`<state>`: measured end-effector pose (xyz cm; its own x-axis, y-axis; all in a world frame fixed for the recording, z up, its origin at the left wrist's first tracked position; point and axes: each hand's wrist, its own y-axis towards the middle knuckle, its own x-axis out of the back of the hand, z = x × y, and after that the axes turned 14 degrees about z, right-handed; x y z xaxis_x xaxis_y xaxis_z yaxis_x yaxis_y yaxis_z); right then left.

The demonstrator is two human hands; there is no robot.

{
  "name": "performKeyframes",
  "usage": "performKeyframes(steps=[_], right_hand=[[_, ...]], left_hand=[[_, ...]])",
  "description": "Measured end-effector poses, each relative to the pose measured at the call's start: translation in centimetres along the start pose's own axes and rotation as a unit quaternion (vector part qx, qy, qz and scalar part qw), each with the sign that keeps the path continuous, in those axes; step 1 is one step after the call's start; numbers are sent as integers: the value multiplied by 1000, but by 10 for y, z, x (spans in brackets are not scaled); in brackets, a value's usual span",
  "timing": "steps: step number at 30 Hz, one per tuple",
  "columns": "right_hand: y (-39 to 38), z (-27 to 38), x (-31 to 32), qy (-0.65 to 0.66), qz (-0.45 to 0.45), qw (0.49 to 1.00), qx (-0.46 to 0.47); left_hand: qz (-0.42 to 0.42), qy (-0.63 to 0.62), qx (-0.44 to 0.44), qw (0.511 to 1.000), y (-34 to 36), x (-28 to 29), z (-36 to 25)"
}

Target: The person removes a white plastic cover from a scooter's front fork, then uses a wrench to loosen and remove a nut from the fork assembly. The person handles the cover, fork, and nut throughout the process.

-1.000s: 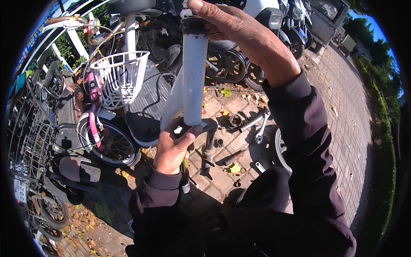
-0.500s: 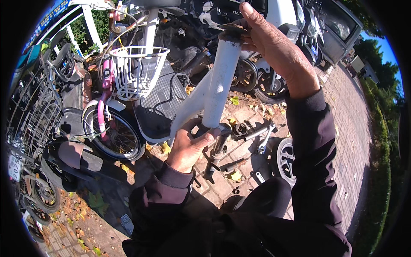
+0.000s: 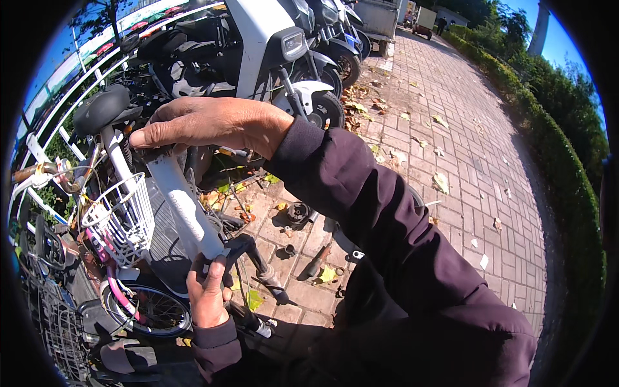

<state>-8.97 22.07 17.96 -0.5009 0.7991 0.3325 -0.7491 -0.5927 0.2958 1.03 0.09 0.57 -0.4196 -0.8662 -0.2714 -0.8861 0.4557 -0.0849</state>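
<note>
"Outdoors on brick paving: what's beside the white bicycle basket?"

"A white head tube, tilted between both hands. Looks like stiff metal, probably weighty, slick where painted."

"Where to hold?"

"Right hand arches over its upper end, grip hidden, can't tell; left hand curls closed round the lower end, likely the surest place."

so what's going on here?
A person is handling a white tube with both bare hands, outdoors. The left hand grips its lower end; the right hand is at the dark upper end, its fingertips partly hidden. The tube slants in view, upper end toward the left. Loose parts, including a round dark part, lie on the paving to its right. A white basket is on the left, and a white scooter stands beyond.
</note>
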Motion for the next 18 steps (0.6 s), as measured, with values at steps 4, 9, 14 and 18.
performKeyframes(steps=[4,9,14,18], right_hand=[[9,-11,9,124,30,991,44],[7,-10,-22,35,-124,991,19],[-5,5,-34,-65,-194,979,-18],[13,-3,-6,142,14,990,12]], left_hand=[[-8,17,21,1000,0,-4,-1],[-30,-7,24,999,2,-4,-4],[8,0,19,1000,2,-4,-5],[-45,34,32,998,-2,-9,-5]])
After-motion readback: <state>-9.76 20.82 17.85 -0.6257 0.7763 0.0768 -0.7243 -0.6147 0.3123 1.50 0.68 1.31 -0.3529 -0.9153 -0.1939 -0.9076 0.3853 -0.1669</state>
